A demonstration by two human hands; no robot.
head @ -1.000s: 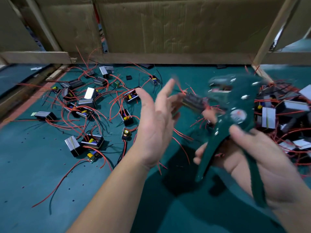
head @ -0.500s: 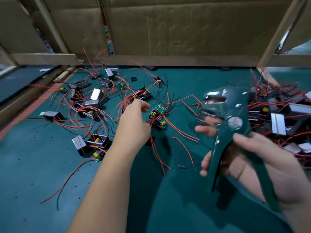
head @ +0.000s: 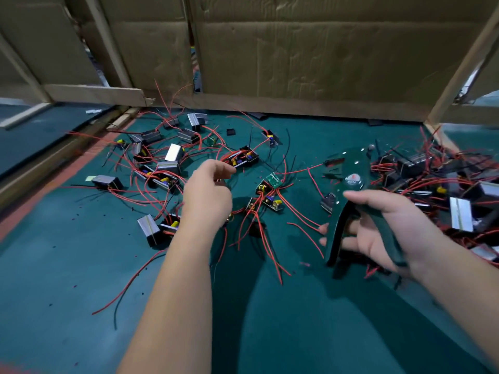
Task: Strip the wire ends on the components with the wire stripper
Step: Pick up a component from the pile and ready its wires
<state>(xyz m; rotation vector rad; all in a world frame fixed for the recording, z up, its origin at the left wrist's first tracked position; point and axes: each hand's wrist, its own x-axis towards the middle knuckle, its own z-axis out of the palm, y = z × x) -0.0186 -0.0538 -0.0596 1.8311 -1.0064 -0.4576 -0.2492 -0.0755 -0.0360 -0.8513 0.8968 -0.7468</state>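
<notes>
My right hand (head: 388, 228) grips the handles of the dark green wire stripper (head: 351, 176), whose jaws point up and left above the table. My left hand (head: 208, 195) hovers over the red wires at the table's middle with its fingers loosely curled; no component shows in it. Just beyond its fingertips lies a black component (head: 241, 157) with red wires. A component with a small green board (head: 272, 182) lies between my hands. More components lie scattered at the left (head: 164, 168), and a dense pile (head: 445, 190) sits at the right, behind the stripper.
The table is covered by a green mat (head: 81, 265). Cardboard sheets (head: 324, 49) and wooden battens wall off the back. A wooden strip (head: 442, 136) borders the right pile. Loose red and black wires trail toward the near left.
My left hand let go of the component it held near the stripper; it lies on the mat. The hand moved left and down over the wires. The stripper sank slightly to the right.
</notes>
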